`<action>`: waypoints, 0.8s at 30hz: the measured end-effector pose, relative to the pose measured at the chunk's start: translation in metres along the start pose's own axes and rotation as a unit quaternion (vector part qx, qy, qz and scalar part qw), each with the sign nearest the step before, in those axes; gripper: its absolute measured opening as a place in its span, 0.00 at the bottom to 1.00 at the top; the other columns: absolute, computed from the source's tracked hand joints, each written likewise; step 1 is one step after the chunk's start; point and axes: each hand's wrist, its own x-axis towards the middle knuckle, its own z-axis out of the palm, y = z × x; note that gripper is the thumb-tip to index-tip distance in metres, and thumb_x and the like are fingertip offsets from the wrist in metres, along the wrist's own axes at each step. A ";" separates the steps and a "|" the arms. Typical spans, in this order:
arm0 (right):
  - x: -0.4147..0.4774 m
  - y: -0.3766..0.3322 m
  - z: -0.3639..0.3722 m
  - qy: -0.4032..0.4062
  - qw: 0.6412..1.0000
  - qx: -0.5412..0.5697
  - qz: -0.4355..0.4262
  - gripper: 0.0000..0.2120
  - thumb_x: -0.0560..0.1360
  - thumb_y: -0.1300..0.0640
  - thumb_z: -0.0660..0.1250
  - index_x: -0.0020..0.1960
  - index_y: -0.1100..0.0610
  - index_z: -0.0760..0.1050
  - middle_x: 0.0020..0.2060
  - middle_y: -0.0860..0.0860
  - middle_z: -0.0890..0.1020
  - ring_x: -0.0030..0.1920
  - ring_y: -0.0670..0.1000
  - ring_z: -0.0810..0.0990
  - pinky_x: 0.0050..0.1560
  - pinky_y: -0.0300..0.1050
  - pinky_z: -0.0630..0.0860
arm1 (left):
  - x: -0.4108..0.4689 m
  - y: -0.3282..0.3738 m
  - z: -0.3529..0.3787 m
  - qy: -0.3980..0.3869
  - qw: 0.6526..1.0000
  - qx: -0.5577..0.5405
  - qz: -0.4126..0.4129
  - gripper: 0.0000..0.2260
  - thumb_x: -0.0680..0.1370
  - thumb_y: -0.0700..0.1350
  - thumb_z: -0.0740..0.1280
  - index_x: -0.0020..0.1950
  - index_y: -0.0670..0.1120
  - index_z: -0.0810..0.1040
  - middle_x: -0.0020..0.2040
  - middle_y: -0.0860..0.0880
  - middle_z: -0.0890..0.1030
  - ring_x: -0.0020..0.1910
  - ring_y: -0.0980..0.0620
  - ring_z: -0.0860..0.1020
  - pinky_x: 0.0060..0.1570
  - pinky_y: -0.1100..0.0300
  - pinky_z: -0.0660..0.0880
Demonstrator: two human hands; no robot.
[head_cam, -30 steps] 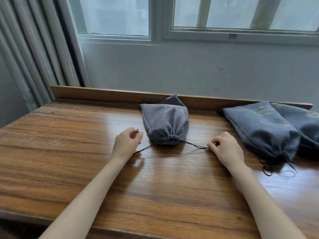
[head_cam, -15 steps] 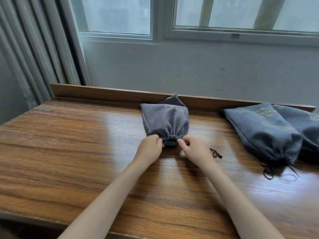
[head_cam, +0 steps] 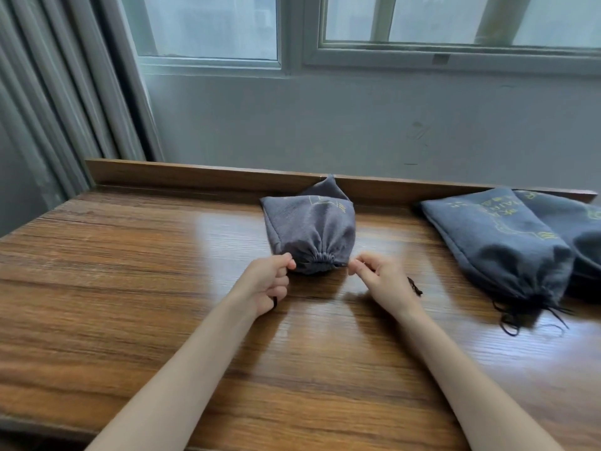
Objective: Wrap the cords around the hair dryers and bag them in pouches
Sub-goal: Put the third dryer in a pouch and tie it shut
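Wooden table (head_cam: 130, 288) by window (head_cam: 208, 24); left hand (head_cam: 266, 281), right hand (head_cam: 387, 281) fingers pinch pouch (head_cam: 309, 236) drawstring (head_cam: 415, 287).

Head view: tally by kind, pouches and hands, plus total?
Grey pouches: 3 (centre pouch, right pouch, far-right pouch)
Hands: 2 (left hand, right hand), each pinching the centre pouch's drawstring
Total: 5

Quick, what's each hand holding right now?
Left hand: pinching the pouch's left drawstring.
Right hand: pinching the right drawstring.
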 end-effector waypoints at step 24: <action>-0.018 -0.031 0.008 -0.073 0.928 0.347 0.117 0.05 0.74 0.64 0.67 0.42 0.58 0.81 0.32 0.45 0.83 0.35 0.39 0.79 0.40 0.30 0.74 | -0.016 -0.033 0.030 -0.125 0.976 0.111 0.142 0.15 0.79 0.36 0.59 0.34 0.42 0.75 0.30 0.52 0.73 0.25 0.60 0.68 0.31 0.68 0.70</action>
